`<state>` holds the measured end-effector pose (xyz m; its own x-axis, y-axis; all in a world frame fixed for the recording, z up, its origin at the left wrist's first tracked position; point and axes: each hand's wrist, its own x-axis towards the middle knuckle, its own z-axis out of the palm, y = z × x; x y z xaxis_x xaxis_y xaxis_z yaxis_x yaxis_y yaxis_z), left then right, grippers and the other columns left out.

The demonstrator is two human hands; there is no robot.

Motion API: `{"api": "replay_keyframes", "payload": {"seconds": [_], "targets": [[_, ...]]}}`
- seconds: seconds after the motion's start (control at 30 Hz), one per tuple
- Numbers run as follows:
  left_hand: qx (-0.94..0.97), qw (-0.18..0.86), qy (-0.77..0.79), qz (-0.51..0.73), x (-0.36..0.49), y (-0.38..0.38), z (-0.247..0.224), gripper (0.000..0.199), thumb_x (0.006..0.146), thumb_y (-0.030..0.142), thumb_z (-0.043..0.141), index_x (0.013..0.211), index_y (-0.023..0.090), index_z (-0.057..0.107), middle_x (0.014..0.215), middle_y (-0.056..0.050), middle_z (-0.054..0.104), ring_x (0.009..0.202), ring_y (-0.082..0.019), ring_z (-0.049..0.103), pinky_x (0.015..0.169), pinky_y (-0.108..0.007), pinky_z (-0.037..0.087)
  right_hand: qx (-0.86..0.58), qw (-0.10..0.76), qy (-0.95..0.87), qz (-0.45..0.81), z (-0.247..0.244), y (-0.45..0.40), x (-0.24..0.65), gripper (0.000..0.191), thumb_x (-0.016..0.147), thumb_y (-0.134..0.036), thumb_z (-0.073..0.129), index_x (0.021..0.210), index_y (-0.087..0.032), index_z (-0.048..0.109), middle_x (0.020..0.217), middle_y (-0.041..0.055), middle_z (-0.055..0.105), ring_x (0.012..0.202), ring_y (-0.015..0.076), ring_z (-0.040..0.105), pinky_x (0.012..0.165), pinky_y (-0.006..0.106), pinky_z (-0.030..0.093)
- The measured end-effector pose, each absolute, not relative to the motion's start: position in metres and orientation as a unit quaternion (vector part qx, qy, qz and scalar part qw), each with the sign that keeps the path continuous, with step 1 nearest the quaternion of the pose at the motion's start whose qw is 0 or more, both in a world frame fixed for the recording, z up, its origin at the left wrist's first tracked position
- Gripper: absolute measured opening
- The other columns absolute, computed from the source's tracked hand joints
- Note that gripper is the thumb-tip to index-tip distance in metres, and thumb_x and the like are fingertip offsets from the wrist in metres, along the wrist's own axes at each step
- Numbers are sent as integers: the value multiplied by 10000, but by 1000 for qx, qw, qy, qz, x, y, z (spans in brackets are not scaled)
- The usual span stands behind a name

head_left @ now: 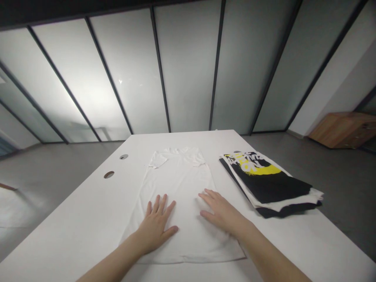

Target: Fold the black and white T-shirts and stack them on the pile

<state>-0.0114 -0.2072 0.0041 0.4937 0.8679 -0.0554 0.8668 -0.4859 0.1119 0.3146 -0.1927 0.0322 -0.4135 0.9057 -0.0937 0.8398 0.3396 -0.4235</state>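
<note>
A white T-shirt (182,184) lies spread on the white table, its collar and short sleeves at the far end and its hem towards me. My left hand (157,225) rests on the left half of the shirt, fingers spread. Over the right half is my right hand (219,211), fingers apart and holding nothing; whether it touches the cloth is hard to tell. Both sleeves are laid inward, and slight wrinkles show near the collar.
To the right on the table (88,223) is a stack of folded black and white clothes (279,188), a yellow and white print on top. Two round holes pierce the tabletop at left. A wooden cabinet (343,129) stands far right, before frosted panels.
</note>
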Motion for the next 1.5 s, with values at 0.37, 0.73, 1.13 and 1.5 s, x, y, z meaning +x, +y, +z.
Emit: {"api": "replay_keyframes", "payload": {"seconds": [0.37,0.73,1.13,1.5], "targets": [[871,151,410,223,90,-135,50,249,990,364,589,1153,258,744,1335,-101,723,1284,-273,636,1147,-443,467,-684,85,-718,96,35,-187,310,440,1055,-317,500,1441,-123,584,1347,226,635,1216,351,639,1012,420,459],[838,101,519,131,220,-28,27,590,975,634,560,1401,239,657,1395,-192,601,1337,-389,518,1118,-526,425,-737,29,-655,161,43,-180,328,187,1041,-269,501,1080,-161,648,1082,166,767,1033,302,733,732,339,410],[781,163,589,125,232,13,20,389,936,372,653,1250,148,703,1425,-246,593,1350,-374,558,1105,-474,456,-667,229,-626,334,34,-178,321,266,917,-186,495,1154,-238,385,719,-61,582,672,192,596,641,272,343],[608,316,674,275,171,67,25,301,890,265,773,1153,131,708,1164,-146,745,1095,-278,708,926,-367,556,-559,270,-660,424,52,-204,293,748,761,-115,549,1450,-240,288,964,-33,562,731,148,560,690,255,405]]}}
